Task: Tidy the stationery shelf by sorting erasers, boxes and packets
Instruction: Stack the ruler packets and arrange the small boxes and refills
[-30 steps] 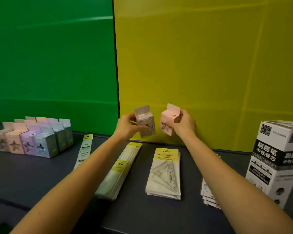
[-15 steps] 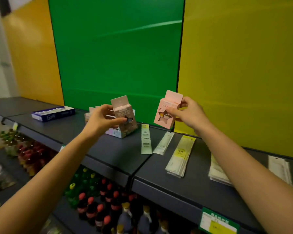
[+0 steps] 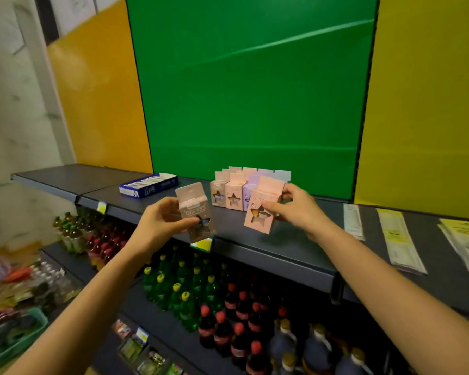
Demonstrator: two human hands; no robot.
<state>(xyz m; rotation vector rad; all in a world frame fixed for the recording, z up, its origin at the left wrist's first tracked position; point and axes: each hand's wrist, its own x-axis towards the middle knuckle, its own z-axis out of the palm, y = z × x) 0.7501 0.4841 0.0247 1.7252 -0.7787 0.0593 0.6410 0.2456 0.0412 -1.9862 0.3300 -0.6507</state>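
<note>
My left hand (image 3: 157, 223) grips a greyish-pink eraser box (image 3: 194, 209) with a star window, held upright in front of the shelf edge. My right hand (image 3: 295, 209) holds a pink eraser box (image 3: 263, 209), tilted, just in front of a cluster of pastel eraser boxes (image 3: 229, 194) that stand on the dark shelf (image 3: 295, 247). Flat packets (image 3: 397, 236) lie on the shelf to the right.
A blue and white box (image 3: 149, 185) lies on the shelf to the left of the cluster. More packets (image 3: 466, 244) lie at the far right. Below the shelf stand rows of green and red-capped bottles (image 3: 201, 299). A teal basket (image 3: 14, 336) sits at lower left.
The view has swung left along the shelf. Both hands, each still holding a box, have moved from the ruler packets to just in front of the eraser-box cluster.
</note>
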